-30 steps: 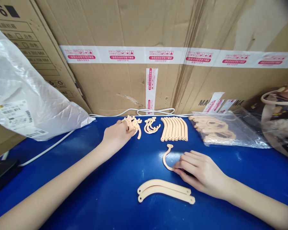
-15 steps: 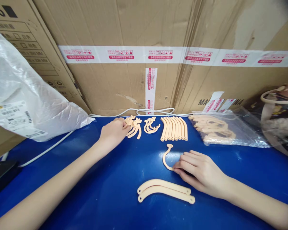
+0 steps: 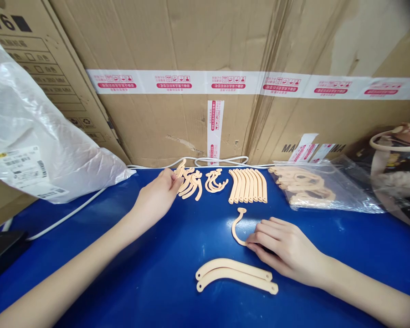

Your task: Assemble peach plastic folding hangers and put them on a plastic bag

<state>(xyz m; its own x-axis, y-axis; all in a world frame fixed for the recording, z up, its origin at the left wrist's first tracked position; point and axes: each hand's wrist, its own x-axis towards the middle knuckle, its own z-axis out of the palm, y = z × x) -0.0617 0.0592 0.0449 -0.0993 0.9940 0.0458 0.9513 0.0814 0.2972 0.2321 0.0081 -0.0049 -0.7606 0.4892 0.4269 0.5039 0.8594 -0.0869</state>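
My right hand [image 3: 283, 243] is closed, its fingertips pinching the end of a beige hanger hook [image 3: 236, 230] that lies on the blue tabletop. My left hand [image 3: 160, 191] reaches to the far side, thumb and fingers closed on a beige curved hanger piece [image 3: 181, 167], tilted up above a small pile of similar curved pieces [image 3: 194, 184]. Right of that pile lies a cluster of hooks [image 3: 213, 181]. Farther right, several hanger arms [image 3: 248, 186] stand in a neat row. Closer to me, two larger hanger arms [image 3: 237, 274] lie nested together.
A clear plastic bag [image 3: 314, 187] with more beige pieces lies at the right. A white plastic parcel bag [image 3: 48, 132] leans in from the left. Large cardboard boxes [image 3: 177, 123] wall off the back, with a white cable [image 3: 222, 160] along their foot. A dark object [image 3: 5, 250] sits at the left edge.
My left hand has drawn back slightly from the pile, and a curved piece now sticks up from its fingertips. My right hand stays on the hook. The view has tilted slightly.
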